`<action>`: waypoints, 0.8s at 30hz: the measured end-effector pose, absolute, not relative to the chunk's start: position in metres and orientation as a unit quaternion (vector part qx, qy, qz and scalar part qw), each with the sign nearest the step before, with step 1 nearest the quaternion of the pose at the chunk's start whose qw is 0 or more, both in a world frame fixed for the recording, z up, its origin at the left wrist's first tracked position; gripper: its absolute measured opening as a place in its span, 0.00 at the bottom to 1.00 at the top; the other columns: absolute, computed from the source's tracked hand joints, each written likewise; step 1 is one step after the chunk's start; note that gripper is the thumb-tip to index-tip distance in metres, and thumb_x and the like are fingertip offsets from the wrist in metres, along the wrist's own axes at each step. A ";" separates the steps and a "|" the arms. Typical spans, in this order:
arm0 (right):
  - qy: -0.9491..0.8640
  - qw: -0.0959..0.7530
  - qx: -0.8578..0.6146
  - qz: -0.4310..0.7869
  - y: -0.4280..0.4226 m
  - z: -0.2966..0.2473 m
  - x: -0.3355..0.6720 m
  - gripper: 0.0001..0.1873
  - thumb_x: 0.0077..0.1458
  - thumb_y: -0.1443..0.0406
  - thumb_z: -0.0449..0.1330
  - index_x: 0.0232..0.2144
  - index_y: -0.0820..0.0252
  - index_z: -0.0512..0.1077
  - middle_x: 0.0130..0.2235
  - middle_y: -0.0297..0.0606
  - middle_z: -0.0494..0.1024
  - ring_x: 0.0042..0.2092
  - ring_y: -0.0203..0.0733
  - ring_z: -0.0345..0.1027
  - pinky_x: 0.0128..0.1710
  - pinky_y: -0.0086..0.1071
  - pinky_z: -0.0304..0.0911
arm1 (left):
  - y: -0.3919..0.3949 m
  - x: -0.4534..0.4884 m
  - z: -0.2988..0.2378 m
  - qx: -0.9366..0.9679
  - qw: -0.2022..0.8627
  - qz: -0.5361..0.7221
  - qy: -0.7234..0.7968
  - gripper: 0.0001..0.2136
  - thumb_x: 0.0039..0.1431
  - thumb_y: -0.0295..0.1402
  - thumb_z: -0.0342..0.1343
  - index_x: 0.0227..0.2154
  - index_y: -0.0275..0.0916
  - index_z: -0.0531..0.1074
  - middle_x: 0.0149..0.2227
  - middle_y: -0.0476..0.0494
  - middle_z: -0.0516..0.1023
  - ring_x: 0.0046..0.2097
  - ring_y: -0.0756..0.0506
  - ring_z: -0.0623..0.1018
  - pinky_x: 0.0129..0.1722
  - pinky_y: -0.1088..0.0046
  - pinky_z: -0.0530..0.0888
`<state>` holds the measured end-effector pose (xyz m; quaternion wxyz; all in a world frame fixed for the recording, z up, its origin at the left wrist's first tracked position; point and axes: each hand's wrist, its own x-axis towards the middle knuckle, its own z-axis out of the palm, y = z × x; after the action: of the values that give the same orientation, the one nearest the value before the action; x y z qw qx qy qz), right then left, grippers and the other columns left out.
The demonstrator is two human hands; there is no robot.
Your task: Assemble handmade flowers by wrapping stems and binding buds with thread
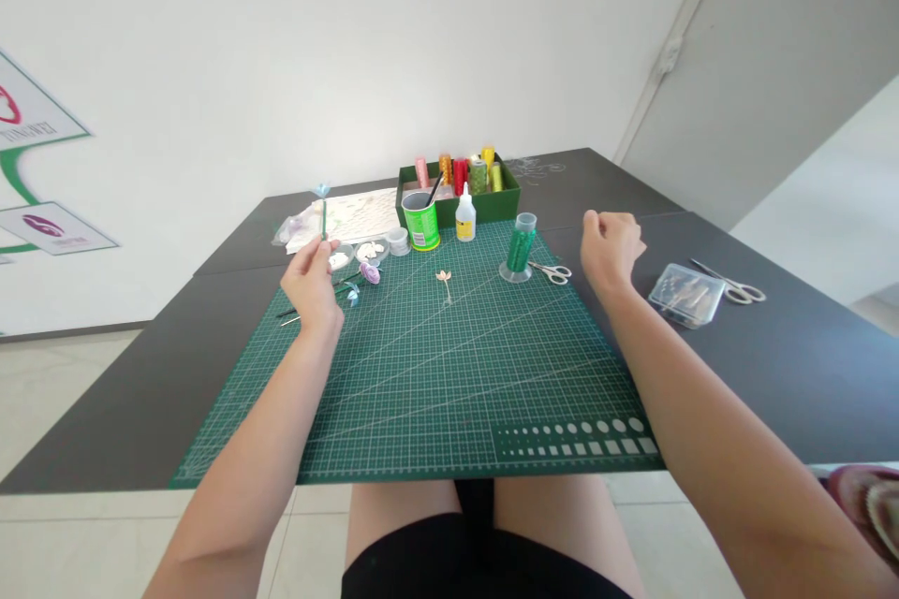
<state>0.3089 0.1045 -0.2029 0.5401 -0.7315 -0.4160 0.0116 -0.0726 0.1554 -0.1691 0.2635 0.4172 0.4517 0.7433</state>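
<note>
Upright between the fingertips of my left hand (311,285) is a small blue flower with a green stem (324,211). My right hand (611,246) is raised past the right edge of the green cutting mat (449,374), fingers curled in; whatever they may pinch is too small to see. Nearest to it on the mat are a spool of green thread (521,248) and white-handled scissors (554,272). A purple flower (370,272) and another blue flower (353,295) lie beside my left hand. Mid-mat rests a small pale flower-shaped piece (445,282).
A dark green box (498,204) of thread spools stands at the back, with a green can (422,225) and a glue bottle (465,215) before it. Small round dishes (372,250) sit left. A clear plastic case (686,295) and more scissors (741,292) lie right.
</note>
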 end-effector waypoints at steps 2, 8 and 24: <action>-0.361 0.563 -0.733 -0.120 0.100 -0.196 0.295 0.12 0.61 0.62 0.52 0.25 0.57 0.62 0.43 0.44 0.73 0.50 0.51 0.65 0.54 0.53 0.56 | 0.143 -0.058 -0.171 0.460 0.259 0.728 0.438 0.10 0.52 0.34 0.65 0.36 0.36 0.82 0.32 0.43 0.83 0.28 0.52 0.73 0.27 0.77 0.66; -0.584 0.593 -0.553 -0.030 0.075 -0.183 0.228 0.10 0.64 0.63 0.52 0.30 0.55 0.69 0.37 0.41 0.76 0.44 0.46 0.70 0.53 0.43 0.62 | 0.098 -0.024 -0.182 0.571 0.338 0.631 0.401 0.10 0.56 0.37 0.66 0.39 0.40 0.82 0.32 0.44 0.85 0.35 0.46 0.82 0.37 0.70 0.75; -0.549 0.467 -0.347 0.599 0.048 -0.195 0.156 0.18 0.64 0.53 0.56 0.53 0.50 0.63 0.34 0.30 0.73 0.21 0.30 0.61 0.19 0.28 0.57 | 0.068 -0.004 -0.194 0.641 0.385 0.535 0.394 0.09 0.60 0.37 0.62 0.41 0.41 0.82 0.37 0.43 0.86 0.37 0.44 0.84 0.36 0.70 0.78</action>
<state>0.1564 0.0479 -0.1953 0.4675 -0.3469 -0.5495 0.5993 -0.0041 0.0676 -0.1940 0.3851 0.6408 0.3939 0.5347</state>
